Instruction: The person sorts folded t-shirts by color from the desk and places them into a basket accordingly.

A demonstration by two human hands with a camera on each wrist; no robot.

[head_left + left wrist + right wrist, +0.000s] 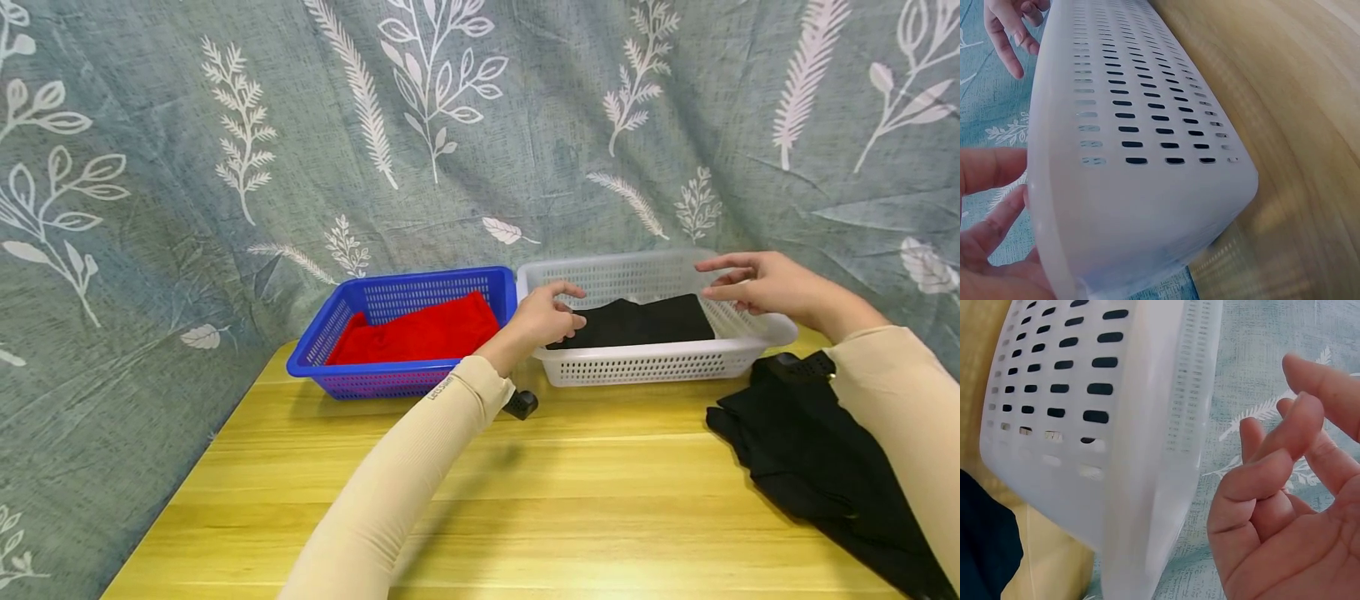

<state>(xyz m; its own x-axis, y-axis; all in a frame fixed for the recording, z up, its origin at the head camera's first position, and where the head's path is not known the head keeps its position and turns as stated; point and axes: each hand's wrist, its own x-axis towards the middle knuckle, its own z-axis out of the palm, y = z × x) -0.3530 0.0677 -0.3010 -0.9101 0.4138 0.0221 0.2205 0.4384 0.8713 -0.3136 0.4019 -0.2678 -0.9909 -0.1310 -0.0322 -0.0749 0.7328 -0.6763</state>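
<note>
Head view suggests the black cloth in the white basket is best settled by working both ends evenly, wrists kept above the rim so nothing snags. The left hand and right hand have loosely bent, parted fingers, gripping nothing. The cloth lies between them, near both sets of fingertips; whether the left ones touch it, I cannot tell.

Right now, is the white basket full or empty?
Neither, just partly filled: in the head view, black cloth lies inside the white perforated basket, and bare basket wall shows behind it.
</note>
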